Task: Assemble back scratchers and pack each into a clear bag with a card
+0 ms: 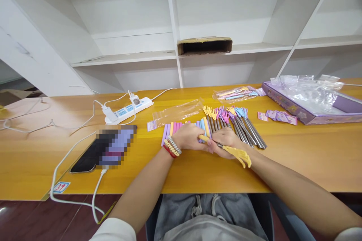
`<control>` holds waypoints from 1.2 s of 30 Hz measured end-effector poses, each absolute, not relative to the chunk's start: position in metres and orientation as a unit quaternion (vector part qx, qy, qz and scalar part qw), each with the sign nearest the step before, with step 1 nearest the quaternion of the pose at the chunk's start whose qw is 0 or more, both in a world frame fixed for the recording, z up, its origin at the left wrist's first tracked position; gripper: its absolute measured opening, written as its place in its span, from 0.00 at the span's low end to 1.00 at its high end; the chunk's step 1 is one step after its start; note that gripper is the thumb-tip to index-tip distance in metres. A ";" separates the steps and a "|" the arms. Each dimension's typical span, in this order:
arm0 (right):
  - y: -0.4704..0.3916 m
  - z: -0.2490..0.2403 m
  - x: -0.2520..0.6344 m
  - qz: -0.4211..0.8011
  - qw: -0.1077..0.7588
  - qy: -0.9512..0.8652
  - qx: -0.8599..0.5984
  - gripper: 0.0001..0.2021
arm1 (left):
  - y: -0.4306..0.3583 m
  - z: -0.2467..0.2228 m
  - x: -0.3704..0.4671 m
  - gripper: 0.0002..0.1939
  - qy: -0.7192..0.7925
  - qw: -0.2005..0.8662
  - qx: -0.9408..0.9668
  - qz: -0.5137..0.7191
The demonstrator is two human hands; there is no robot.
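Note:
Both hands meet over the table. My left hand, with beaded bracelets at its wrist, is closed around the yellow handle. My right hand is closed on the metal shaft of the same back scratcher, whose yellow claw end points to the lower right. Beneath and left of my left hand lies a row of pastel handles. Several metal rods with coloured claw ends lie behind and right of my right hand.
A clear plastic bag lies behind the handles. Packed items, small cards and a purple box are at right. Left are a power strip, cables and phones. White shelves stand behind.

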State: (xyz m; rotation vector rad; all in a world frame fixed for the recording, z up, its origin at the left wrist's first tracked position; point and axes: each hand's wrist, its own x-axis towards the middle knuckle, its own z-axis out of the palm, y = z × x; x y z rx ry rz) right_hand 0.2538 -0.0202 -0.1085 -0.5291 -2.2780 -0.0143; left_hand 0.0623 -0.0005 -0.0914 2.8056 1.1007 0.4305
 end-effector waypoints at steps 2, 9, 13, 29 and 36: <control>-0.017 -0.110 0.256 0.028 0.412 -0.885 -0.212 0.19 | -0.004 -0.092 0.062 0.27 0.358 0.047 0.920 0.151; -0.011 -0.113 0.254 0.168 0.400 -0.843 -0.317 0.25 | -0.006 -0.097 0.066 0.29 0.366 0.076 0.917 0.144; -0.008 -0.116 0.252 0.298 0.391 -0.804 -0.334 0.26 | -0.011 -0.096 0.073 0.24 0.361 0.068 0.915 0.167; -0.020 -0.099 0.246 0.353 0.480 -0.704 -0.387 0.24 | -0.025 -0.089 0.088 0.20 0.399 0.112 0.871 0.262; -0.032 -0.093 0.243 0.390 0.439 -0.705 -0.398 0.25 | -0.018 -0.088 0.087 0.18 0.460 0.044 0.867 0.186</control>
